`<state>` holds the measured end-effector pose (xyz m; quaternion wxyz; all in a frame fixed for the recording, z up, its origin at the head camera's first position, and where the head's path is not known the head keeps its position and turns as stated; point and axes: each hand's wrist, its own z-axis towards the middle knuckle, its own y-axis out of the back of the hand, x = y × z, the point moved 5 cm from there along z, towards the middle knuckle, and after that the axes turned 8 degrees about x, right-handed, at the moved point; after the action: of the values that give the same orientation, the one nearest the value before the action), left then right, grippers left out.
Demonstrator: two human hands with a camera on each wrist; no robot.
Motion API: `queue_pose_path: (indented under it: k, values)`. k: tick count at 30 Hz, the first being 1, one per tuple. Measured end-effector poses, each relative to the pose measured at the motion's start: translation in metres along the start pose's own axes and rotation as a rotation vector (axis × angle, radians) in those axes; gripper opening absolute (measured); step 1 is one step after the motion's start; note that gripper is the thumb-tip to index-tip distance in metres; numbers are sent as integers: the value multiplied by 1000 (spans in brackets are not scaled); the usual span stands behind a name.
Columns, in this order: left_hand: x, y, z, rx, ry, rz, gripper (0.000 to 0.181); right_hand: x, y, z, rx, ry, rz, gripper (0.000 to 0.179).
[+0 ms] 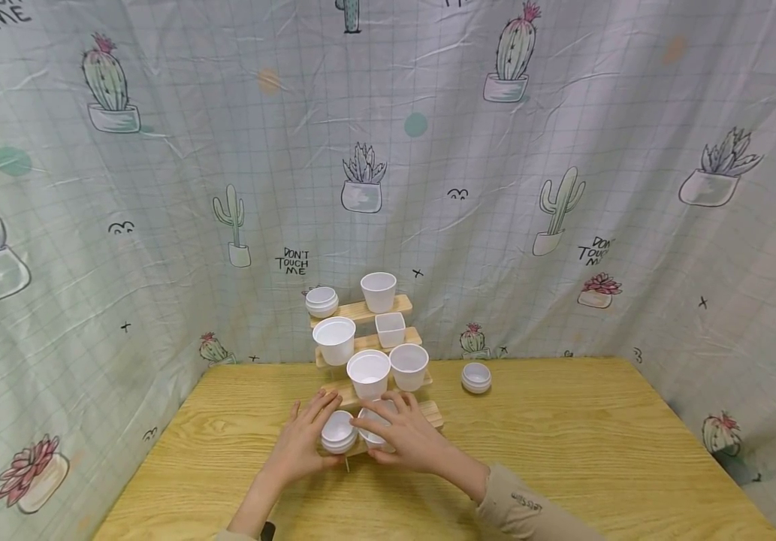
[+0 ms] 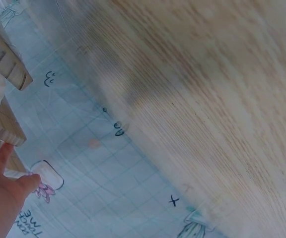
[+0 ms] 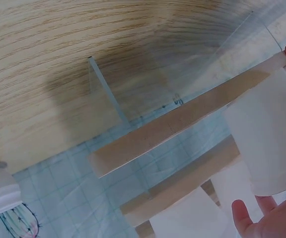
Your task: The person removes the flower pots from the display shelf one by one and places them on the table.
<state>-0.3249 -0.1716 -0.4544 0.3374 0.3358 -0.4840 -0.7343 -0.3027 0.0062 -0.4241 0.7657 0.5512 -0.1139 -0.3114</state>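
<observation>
R grip (image 1: pixel 415 437) curled round smooth wht tapered pot (image 3: pixel 267 141); L grip (image 1: pixel 302 442) spread, loose, beside sm. ridged pot (image 1: pixel 338 430).

"DON'T TOUCH ME" on cactus-print curtain (image 1: pixel 415 225), lettering (image 1: pixel 526 502) on sleeve (image 1: pixel 512 518) unreadable

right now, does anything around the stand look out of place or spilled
Yes: one small round white pot sits alone on the wood-grain table, right of the tiered wooden stand. It looks odd because the other white pots are gathered at the stand. No spill shows.
</observation>
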Motion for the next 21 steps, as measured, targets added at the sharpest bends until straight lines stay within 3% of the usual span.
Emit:
queue_pose_path:
  k: [21]
  values:
    - [0,0,0,0,-3,-5,98,-6,1,-11,-69,41,-11,56]
